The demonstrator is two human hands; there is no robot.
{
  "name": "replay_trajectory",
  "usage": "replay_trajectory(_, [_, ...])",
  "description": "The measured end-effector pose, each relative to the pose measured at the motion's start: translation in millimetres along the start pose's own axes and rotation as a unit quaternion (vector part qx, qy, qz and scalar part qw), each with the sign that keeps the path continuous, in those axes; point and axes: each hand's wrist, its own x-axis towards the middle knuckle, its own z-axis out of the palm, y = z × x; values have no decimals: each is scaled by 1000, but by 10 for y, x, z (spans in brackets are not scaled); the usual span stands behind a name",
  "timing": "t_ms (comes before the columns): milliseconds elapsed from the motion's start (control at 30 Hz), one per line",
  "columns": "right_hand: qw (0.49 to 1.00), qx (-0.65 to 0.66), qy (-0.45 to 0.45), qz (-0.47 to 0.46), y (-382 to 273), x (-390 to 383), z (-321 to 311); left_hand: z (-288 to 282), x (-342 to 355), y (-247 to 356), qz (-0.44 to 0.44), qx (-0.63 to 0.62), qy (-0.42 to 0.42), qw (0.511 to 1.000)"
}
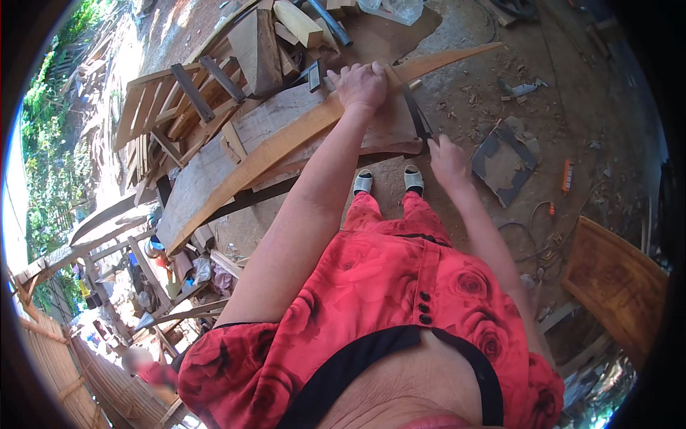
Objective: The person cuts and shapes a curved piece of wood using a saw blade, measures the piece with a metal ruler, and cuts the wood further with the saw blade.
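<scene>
Plank [271,154] crosses a bench [275,111] on dirt ground [461,107], left hand [361,86] curled atop, right hand [450,164] clenched round a dark tool [426,130].

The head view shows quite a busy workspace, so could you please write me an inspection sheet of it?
Surface: grey wooden slab, partly covered.
Job's things: long curved board lies across the slab; thin dark tool at the slab's right end, exact type unclear.
Clutter: wood chunks, slatted frame, clear plastic bag, orange-and-white object on the ground.
Grips: left hand rests on the board; right hand appears closed on the tool.
Cables: what looks like a thin cord on the ground, right.
Surroundings: dirt ground, greenery at left, brown wooden panel at right, another person lower left.
</scene>
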Motion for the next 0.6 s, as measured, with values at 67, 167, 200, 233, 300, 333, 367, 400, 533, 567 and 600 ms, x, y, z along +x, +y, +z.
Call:
replay_trajectory(67, [999, -39, -3, 31, 17, -50, -2, -21, -9, 18, 8, 6, 0, 1000])
replay_trajectory(167, [1000, -31, 2, 7, -379, 339, -149, -2, 5, 57, 8, 3, -10, 1000])
replay_trajectory(200, [1000, -29, 7, 11, -381, 414, -163, 9, 13, 87, 15, 3, -11, 1000])
replay_trajectory(233, [999, -33, 12, 9, -373, 472, -178, 21, 23, 126, 17, 5, -10, 1000])
replay_trajectory(300, [999, -35, 10, 0, -320, 396, -103, 21, 10, 71, 11, 12, -10, 1000])
replay_trajectory(333, [1000, -26, 6, 5, -185, 195, -70, 15, -9, 36, 7, 8, -12, 1000])
replay_trajectory(367, [1000, -15, 4, 8, -99, 62, -60, 0, -3, 13, 4, 4, -13, 1000])
replay_trajectory(400, [1000, -14, 3, 7, -61, 0, -67, -4, 5, 15, 3, 5, -13, 1000])
replay_trajectory(533, [999, -21, -3, 27, -94, 17, -51, -12, -30, 22, 15, 0, -7, 1000])
replay_trajectory(567, [1000, -17, 6, 5, -160, 154, -45, -21, -12, 26, 9, 7, -12, 1000])
replay_trajectory(600, [1000, -5, 19, 2, -287, 248, -88, -21, -6, 66, 15, 5, -13, 1000])
